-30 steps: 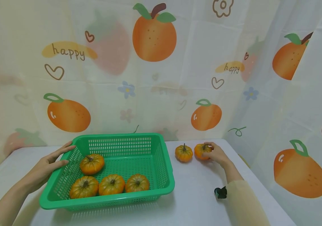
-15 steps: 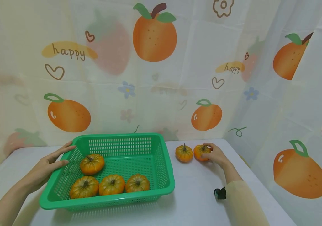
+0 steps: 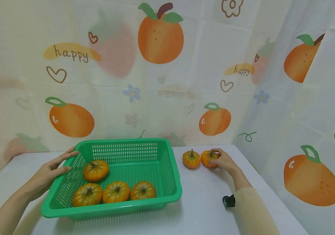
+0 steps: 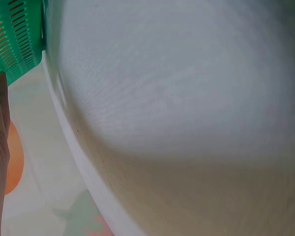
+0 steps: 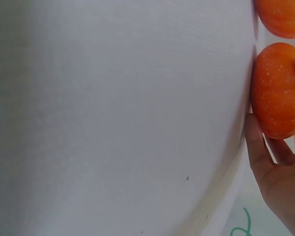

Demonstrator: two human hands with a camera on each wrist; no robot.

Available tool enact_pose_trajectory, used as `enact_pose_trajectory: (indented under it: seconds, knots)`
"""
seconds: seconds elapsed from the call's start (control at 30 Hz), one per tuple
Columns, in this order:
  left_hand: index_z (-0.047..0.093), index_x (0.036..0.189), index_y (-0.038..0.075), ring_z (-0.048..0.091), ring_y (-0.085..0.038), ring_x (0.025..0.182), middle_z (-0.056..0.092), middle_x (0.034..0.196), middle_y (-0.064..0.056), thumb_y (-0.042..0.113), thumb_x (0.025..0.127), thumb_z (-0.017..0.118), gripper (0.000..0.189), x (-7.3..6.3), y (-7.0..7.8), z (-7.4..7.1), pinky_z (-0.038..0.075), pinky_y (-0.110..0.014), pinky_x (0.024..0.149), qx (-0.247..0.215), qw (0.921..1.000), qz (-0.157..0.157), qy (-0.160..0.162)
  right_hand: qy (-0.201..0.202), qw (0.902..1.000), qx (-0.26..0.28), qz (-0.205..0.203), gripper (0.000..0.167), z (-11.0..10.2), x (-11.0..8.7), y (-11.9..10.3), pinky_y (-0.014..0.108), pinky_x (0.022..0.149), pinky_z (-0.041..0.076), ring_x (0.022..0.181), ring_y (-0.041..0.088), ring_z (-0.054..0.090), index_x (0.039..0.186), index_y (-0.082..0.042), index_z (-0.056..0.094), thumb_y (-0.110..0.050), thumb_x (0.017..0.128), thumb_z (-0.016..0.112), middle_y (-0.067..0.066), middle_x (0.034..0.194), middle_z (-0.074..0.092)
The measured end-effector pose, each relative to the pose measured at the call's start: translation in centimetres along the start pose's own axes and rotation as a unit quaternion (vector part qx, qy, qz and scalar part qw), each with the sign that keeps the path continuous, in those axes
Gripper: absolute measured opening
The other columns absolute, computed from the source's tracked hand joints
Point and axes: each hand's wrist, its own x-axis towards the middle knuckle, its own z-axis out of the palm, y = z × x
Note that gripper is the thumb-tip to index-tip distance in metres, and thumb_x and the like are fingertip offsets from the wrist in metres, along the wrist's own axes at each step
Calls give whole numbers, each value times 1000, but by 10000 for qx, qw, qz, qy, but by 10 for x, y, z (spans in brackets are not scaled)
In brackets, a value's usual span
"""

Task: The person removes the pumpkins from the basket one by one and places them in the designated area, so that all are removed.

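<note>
My left hand (image 3: 48,174) rests on the left rim of a green plastic basket (image 3: 111,208), its fingers fairly straight over the edge. Inside the basket lie several small orange pumpkins (image 3: 96,170), one at the left and a row along the front. On the table to the right, my right hand (image 3: 225,161) grips another small pumpkin (image 3: 207,158) between thumb and fingers. In the right wrist view that pumpkin (image 5: 278,93) sits on the table surface with fingers round its side. A further pumpkin (image 3: 191,159) stands just left of it, stem up.
A small black object (image 3: 229,200) is by the right sleeve (image 3: 255,209); what it is cannot be made out. Behind the white table (image 3: 202,209) hangs a fruit-print curtain (image 3: 167,98), which also runs along the right side.
My right hand and the pumpkin it grips have shifted slightly left, closer to the neighbouring pumpkin. The left hand and the basket have stayed in place.
</note>
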Motion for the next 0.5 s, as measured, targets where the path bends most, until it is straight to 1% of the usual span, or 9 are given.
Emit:
enact_pose_trajectory:
  seconds: [0.17,0.33,0.5]
  knots:
    - [25,157,12,22,33,123,9,165,27,9,104,43,56,0,-2,-1,42,-4,88,34,9998,201,-93,-40,10000,-28,-37,73,-1,-1,-1,57,111,40,131,44,39,149,-9,37,-24,85,69,31,153,30]
    - [25,157,12,23,33,123,9,164,28,8,104,42,56,0,-2,-1,43,-5,88,-9,9997,205,-115,-44,10000,-46,-33,74,-2,0,0,59,112,38,132,45,38,149,-8,37,-25,85,69,32,153,30]
    - [25,157,12,21,32,124,9,165,26,9,105,42,56,0,-1,0,42,-4,89,-2,9999,127,-75,-54,9999,-96,-40,76,-3,-1,-1,60,112,37,133,45,37,150,-8,35,-26,85,69,32,153,29]
